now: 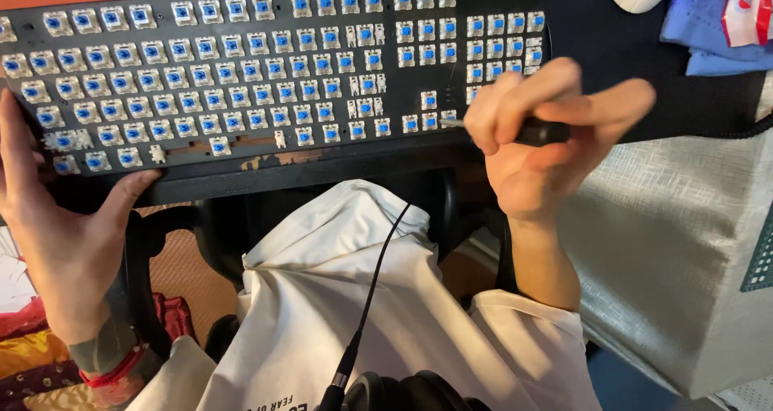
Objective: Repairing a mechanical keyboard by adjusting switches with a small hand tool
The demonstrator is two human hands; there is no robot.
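Your right grip [547, 133] is closed tight around a dark-handled tool [541, 131], fingers curled over the handle and thumb pressed along its top, with the thin metal tip poking out to the left of your knuckles. That tip sits right at the lower right corner of the keyboard [266, 161], just beside the last blue switches [419, 123] of the bottom rows. Your left grip [48, 210] is spread open, not clamped: palm against the keyboard's left end, thumb hooked under the front edge, steadying the board so it does not slide. Every keycap is off, leaving rows of bare blue switches across the black plate, and the front strip near your thumb looks worn and grimy. By my reading you are working at the switches or the plate with the tool point, at the corner nearest your right grip. A next move would call for a steady left hold and a light, straight push of the tip, so it does not skid across the plate. Below both grips lie your white shirt [338, 298] and a black cable [378, 274]; beyond the right grip, a blue cloth [708, 33].
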